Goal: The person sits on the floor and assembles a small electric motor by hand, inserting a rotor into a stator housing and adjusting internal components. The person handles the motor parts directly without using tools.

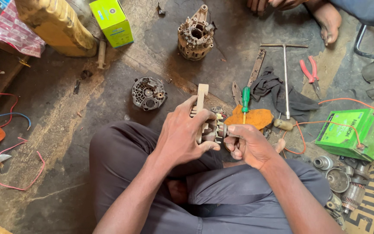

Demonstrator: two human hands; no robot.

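The person sits cross-legged on the floor [57,143] and holds a small metal motor part [216,129] above the lap. The left hand [182,136] wraps around it, fingers closed over a pale wooden stick [201,104] that rises above the grip. The right hand [247,145] pinches the end of the part, just right of the left thumb, with a green-handled screwdriver [245,100] standing up beyond it; whether the fingers hold that tool cannot be told. To work well, the left hand would best keep the part steady and close to the body, while the right hand works in small moves at the exposed end. A round housing [149,92] lies beyond the left knuckles.
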